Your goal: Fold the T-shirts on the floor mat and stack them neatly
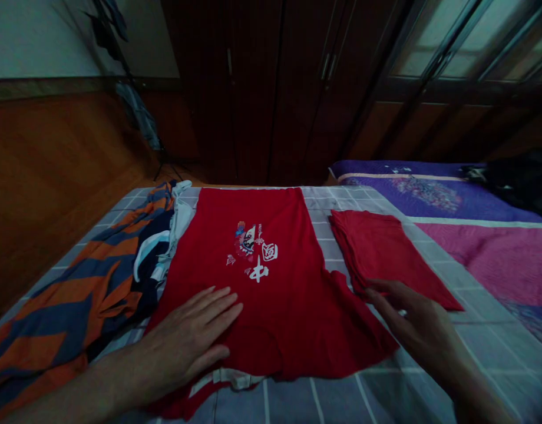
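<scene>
A red T-shirt point(297, 306) lies spread on the bed, its neck toward me, with white characters and a colourful print point(248, 247) on it. My left hand point(200, 330) rests flat on the shirt's near left part, fingers stretched out. To the right, a folded red garment point(386, 241) lies beside the shirt. My right hand point(407, 318), with a ring on one finger, is at its near left edge, close to the shirt's sleeve. The right fingers look extended and somewhat apart; whether they press on the cloth is unclear.
An orange and grey striped garment point(76, 300) and dark and white clothes point(158, 247) lie at the left. The bed has a grey checked sheet point(315, 400). Beyond are a purple and pink cover point(452, 200), a dark wardrobe point(271, 88) and a clothes stand point(138, 112).
</scene>
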`<state>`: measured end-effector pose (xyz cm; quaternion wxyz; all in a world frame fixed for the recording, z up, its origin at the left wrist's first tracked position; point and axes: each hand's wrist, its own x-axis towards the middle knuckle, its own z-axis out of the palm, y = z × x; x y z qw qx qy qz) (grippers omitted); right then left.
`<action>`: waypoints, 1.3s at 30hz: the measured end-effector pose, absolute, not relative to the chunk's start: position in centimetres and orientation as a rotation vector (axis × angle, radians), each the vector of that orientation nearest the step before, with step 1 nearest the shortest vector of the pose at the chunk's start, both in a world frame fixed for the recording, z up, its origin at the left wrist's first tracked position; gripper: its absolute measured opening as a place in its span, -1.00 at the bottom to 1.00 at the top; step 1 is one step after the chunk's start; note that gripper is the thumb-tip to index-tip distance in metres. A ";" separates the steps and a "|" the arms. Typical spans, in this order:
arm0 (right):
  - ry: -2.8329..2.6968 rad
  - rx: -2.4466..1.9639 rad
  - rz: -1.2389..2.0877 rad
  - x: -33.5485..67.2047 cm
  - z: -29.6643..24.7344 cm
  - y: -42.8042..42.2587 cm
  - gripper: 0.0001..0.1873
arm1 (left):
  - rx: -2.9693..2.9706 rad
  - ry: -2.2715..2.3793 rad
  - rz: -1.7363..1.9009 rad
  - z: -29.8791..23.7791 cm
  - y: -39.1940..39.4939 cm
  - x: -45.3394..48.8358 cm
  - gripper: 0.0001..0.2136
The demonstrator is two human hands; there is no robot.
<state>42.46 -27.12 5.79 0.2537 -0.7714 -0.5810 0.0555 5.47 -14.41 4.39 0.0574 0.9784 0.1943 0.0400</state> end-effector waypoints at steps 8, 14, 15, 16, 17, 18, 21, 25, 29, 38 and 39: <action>-1.066 -2.655 0.324 43.0 0.9 -32.9 -0.51 | 2.813 -0.183 0.089 4.4 -15.3 17.3 -0.51; -0.951 -2.525 0.369 41.9 0.6 -32.3 -0.65 | 2.700 -0.283 0.119 0.5 -16.3 19.0 -0.49; -0.873 -2.412 0.436 42.1 0.5 -32.4 -0.66 | 2.681 -0.276 0.126 0.2 -16.3 18.9 -0.49; -0.793 -2.291 0.515 42.2 0.6 -32.4 -0.66 | 2.658 -0.272 0.135 0.0 -16.2 18.9 -0.49; -0.718 -2.175 0.590 42.3 0.6 -32.4 -0.66 | 2.629 -0.268 0.152 -0.1 -16.1 18.8 -0.49; -0.649 -2.079 0.649 42.4 0.7 -32.4 -0.67 | 2.589 -0.256 0.168 -0.1 -16.1 18.8 -0.49; -0.558 -1.940 0.615 41.7 1.5 -31.7 -0.70 | 2.379 -0.151 0.231 0.3 -15.9 19.1 -0.51; -0.979 -1.953 0.128 38.3 3.1 -29.7 -0.89 | 1.986 0.200 0.381 0.9 -15.1 19.6 -0.60; -1.714 -1.850 -0.073 33.3 3.0 -27.9 -0.77 | 1.787 0.513 0.579 0.8 -13.6 19.9 -0.64; -1.939 -1.895 -0.201 31.7 0.1 -30.5 -0.57 | 1.907 0.540 0.617 -0.6 -13.3 20.2 -0.53; -1.925 -1.914 -0.212 32.1 0.1 -30.9 -0.58 | 1.945 0.528 0.622 -0.6 -13.3 20.2 -0.52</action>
